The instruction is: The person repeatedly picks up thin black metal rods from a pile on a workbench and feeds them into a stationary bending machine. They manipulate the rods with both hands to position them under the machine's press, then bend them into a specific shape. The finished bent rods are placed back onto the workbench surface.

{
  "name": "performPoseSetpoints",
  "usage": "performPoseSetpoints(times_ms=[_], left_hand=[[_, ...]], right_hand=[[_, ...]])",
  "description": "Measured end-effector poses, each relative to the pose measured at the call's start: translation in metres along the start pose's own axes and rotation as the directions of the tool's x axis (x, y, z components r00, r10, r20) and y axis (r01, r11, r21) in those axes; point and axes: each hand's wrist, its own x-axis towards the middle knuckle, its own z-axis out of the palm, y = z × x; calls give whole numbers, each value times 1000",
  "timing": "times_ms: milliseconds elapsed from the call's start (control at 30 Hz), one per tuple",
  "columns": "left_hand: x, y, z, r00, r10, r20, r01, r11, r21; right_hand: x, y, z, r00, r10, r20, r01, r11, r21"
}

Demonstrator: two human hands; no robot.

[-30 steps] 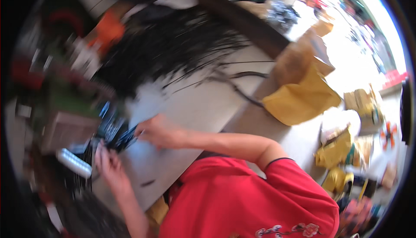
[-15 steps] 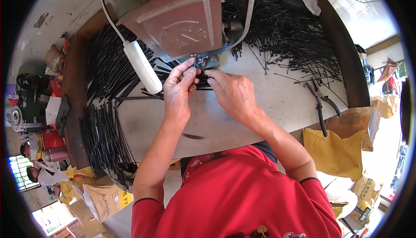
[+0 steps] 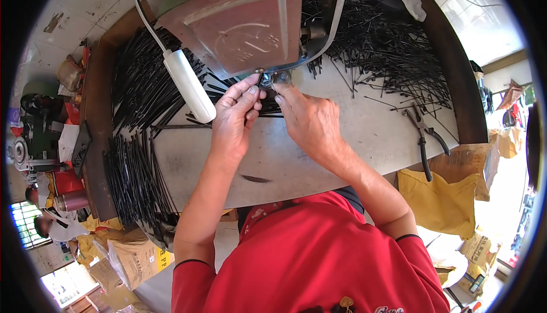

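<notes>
1. Note right hand (image 3: pixel 313 118) edged slightly toward round grey metal fitting (image 3: pixel 282 78).
2. See slender black piece (image 3: pixel 261 80) pinched by nearly closed fingers of left hand (image 3: pixel 231 118), just below pinkish-brown metal cover (image 3: pixel 242 25).
3. Cannot tell what right fingers, curled close, hold.
4. Best keep piece steady, fingertips clear.

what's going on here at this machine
A person in a red shirt works close to a reddish-brown machine cover. The left hand pinches a small dark piece; the right hand is close beside it, its grip partly hidden. Thin black rods lie bunched on the left, and pliers lie on the right.
</notes>
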Motion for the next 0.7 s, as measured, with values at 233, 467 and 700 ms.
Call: performPoseSetpoints(times_ms=[233, 467, 700], left_hand=[[-12, 2, -6, 1000, 23, -18, -21, 993, 118], [-37, 7, -3, 983, -161, 84, 171, 976, -137], [-32, -3, -1, 987, 159, 17, -153, 910, 386]], right_hand=[[-10, 0, 1, 995, -88, -49, 88, 996, 7], [-11, 9, 2, 993, -20, 116, 1, 986, 164], [-24, 2, 5, 980, 78, 183, -140, 924, 355]])
